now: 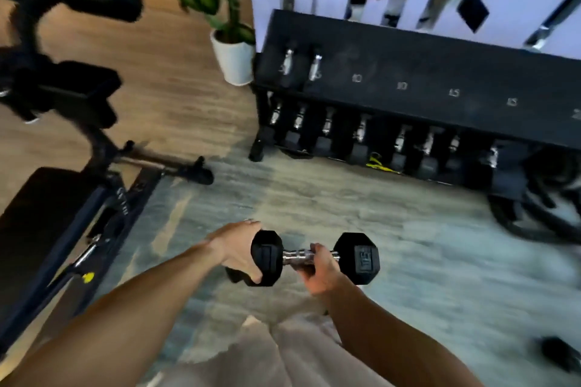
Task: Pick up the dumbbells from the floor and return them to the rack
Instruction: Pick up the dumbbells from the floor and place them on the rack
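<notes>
Both forearms reach forward from the bottom edge, over pale clothing. On the left, a black weight bench (47,220) with a dark metal frame stands on the floor (440,261). Right of it, the left hand (239,250) cups the left head of a black hex dumbbell (314,258), thumb under it and fingers curved over its far side. The right hand (320,272) grips the chrome handle, fingers wrapped round it. This dumbbell is held level in the air above the floor, well short of the rack, and its right head bears the number 15. Farther back, a potted plant (232,53) in a white pot stands just beside the left end of the black rack (424,72). Two dumbbells lie at the left of its top shelf, which is marked 10 and 15 further along; a row of others fills the lower shelf. A dark object lies on the floor at far right, too blurred to tell.
</notes>
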